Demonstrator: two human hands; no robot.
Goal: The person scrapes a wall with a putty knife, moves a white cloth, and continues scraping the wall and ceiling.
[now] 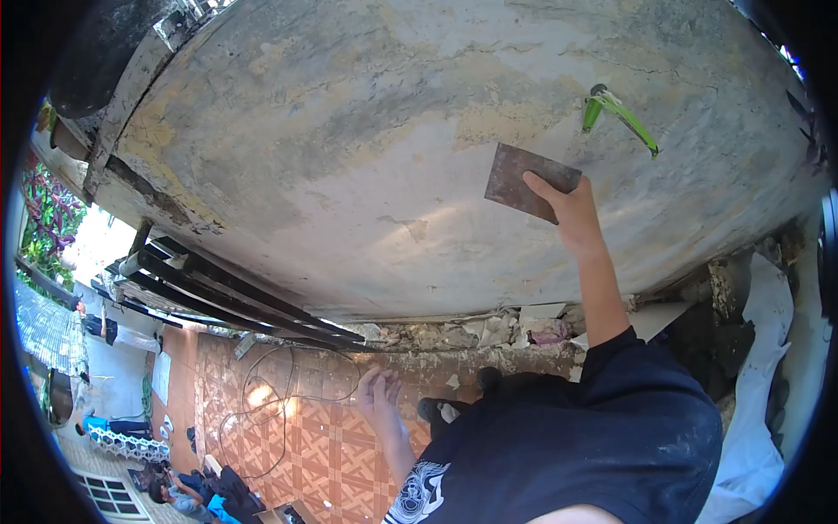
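My right hand (572, 210) grips a flat, brown-grey rectangular plate (526, 179), with the thumb laid across its face and the other fingers hidden behind it. The plate lies over the worn, patchy wall (349, 175) in this view. To its upper right, a bright green strip with a dark end (624, 113) shows against the wall. Low at my left side, my left hand (381, 402) hangs over the tiled floor with fingers loosely bent and nothing visible in it.
Dark slats (236, 293) lean along the wall at left. Broken plaster (497, 332) lines its foot. A thin cable (284, 410) loops over the patterned tiles (323, 445). White sheeting (755, 393) hangs at right. Several people are at lower left, one sitting (188, 498).
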